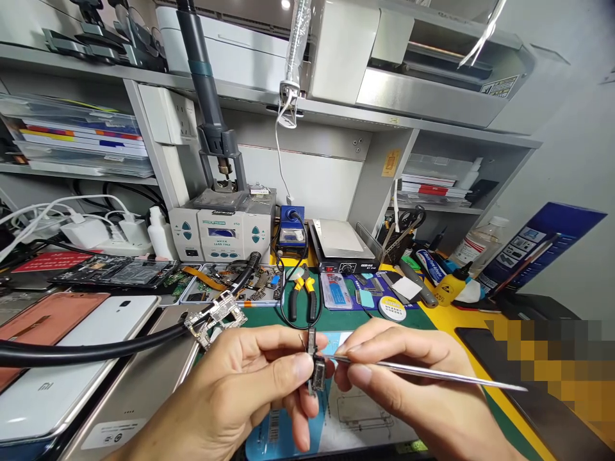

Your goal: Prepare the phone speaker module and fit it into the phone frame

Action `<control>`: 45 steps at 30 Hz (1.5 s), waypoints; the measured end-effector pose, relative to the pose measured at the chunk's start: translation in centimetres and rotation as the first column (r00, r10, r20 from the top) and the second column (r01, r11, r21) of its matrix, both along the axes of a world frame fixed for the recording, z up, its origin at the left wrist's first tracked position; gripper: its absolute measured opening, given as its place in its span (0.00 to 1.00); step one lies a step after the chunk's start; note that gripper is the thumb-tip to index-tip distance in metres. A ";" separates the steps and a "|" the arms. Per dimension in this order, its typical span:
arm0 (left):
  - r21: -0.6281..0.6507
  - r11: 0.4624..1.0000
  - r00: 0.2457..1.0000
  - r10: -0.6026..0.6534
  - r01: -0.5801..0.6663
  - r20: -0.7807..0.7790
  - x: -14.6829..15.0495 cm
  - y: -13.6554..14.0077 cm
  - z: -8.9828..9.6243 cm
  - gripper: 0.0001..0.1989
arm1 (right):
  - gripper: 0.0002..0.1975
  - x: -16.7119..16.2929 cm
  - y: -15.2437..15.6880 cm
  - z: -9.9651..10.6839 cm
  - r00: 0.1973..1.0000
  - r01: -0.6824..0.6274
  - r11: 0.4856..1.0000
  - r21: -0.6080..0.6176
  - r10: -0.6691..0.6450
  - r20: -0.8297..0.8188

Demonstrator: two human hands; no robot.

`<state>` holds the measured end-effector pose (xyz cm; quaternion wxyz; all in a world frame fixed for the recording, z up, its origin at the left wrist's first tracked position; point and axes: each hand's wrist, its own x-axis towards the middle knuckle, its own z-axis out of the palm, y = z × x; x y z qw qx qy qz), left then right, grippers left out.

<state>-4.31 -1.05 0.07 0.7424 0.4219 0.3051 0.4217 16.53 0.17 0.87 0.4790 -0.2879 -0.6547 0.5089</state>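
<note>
Head view: my left hand (250,384) comes in palm-right, thumb and fingers pinched on a small metal part (314,365), held upright above the blue mat (288,435). My right hand (408,378) grips thin tweezers (432,373), tip touching the part. Part detail too small to read; both wrists cut off at the bottom edge.

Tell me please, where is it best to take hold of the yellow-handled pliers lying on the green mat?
Probably by the two yellow handles, coming from the near side. The yellow-handled pliers lie flat with the handles spread toward the person and the metal jaws pointing away toward the blue soldering station.
</note>
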 end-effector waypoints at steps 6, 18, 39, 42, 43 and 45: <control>-0.058 0.998 0.995 -0.023 0.029 0.101 -0.2 0.0 -0.1 0.12 | 0.11 0.1 -0.1 0.4 0.998 0.019 0.999 0.031 -0.021 0.056; -0.116 0.993 0.992 -0.019 0.034 0.123 0.0 0.2 0.2 0.12 | 0.10 -0.2 -0.2 0.8 0.996 0.031 0.999 0.038 -0.034 0.079; -0.191 0.974 0.978 -0.081 0.119 0.193 -0.4 0.4 0.5 0.11 | 0.12 -0.3 -0.2 0.7 0.999 0.030 0.998 0.056 -0.032 0.032; -0.176 0.976 0.976 -0.089 0.125 0.198 -0.4 0.4 0.4 0.11 | 0.12 -0.2 -0.3 0.5 1.000 0.022 0.999 0.031 -0.022 0.008; -0.172 0.977 0.976 -0.094 0.129 0.199 -0.3 0.5 0.4 0.11 | 0.12 -0.1 -0.3 0.4 1.000 0.018 0.999 0.028 -0.018 0.000; -0.171 0.976 0.976 -0.100 0.134 0.196 -0.3 0.5 0.4 0.11 | 0.12 -0.1 -0.3 0.4 1.000 0.010 0.999 0.032 -0.010 -0.005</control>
